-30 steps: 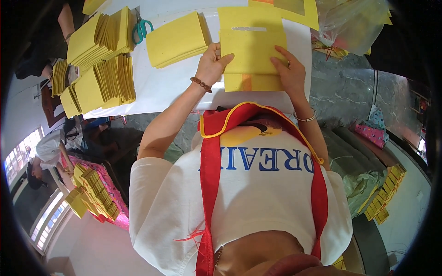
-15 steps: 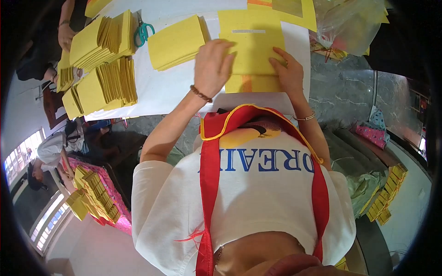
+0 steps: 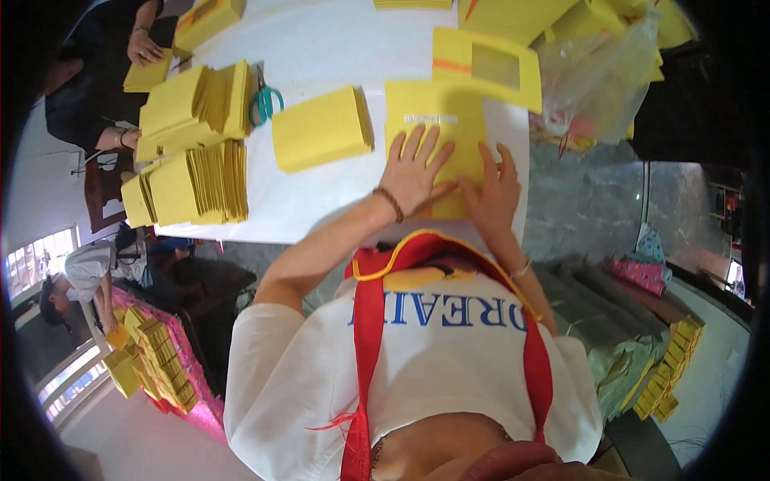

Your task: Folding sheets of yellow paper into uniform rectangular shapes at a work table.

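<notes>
On the white-covered table (image 3: 265, 220) in front of me lies a yellow folded paper sheet (image 3: 413, 98) with a pale silvery strip across it. My left hand (image 3: 411, 175) rests flat on this sheet just below the strip, fingers spread. Along the sheet's right edge my right hand (image 3: 491, 192) lies with its fingers stretched out, its thumb close to the left thumb. Part of the sheet is hidden under both hands. Left of it sits a small stack of yellow folded papers (image 3: 321, 130).
Teal-handled scissors (image 3: 265, 103) lie beside large piles of folded yellow papers (image 3: 195, 104). A yellow piece with a window (image 3: 493, 68) overlaps the sheet's far side. A clear plastic bag (image 3: 597, 72) is at the far right. A co-worker's hand (image 3: 144, 50) works at the far left.
My left hand has moved from the sheet's left edge onto its middle and flattened. The right hand stays at the right edge. The whole table appears lower in the picture.
</notes>
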{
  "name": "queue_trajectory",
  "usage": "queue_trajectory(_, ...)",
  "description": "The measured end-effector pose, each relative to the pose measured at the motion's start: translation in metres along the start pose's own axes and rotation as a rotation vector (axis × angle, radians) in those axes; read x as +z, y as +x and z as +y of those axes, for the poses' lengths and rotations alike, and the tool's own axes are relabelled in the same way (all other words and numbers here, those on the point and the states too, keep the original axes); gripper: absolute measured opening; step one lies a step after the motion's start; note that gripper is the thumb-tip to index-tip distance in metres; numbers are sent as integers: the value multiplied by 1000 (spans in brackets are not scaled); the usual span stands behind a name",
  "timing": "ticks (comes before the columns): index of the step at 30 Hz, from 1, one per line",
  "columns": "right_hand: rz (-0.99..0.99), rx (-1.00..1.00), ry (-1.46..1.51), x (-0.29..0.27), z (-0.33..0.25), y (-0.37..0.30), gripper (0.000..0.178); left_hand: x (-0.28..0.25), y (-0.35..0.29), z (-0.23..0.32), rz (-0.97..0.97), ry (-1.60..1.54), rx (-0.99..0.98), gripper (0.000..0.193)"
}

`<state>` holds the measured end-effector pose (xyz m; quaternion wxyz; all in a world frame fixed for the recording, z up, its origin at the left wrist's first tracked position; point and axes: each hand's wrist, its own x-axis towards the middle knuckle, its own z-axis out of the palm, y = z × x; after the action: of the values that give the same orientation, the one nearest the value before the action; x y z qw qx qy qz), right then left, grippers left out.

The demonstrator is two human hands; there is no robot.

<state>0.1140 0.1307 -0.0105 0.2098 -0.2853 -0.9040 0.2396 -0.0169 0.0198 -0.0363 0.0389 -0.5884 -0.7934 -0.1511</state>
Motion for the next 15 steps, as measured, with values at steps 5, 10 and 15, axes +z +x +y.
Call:
queue_trajectory(5, -293, -295, -278, 9, 13, -47, 63, -5, -2, 3, -6, -21, 8, 66)
queue_trajectory(10, -261, -345, -298, 17, 21, -46, 66, -14, 0, 0, 64, -119, 41, 62)
queue_trajectory(15, -266, -332, -268, 15, 21, -41, 64, -18, -9, -10, 59, -271, 151, 56)
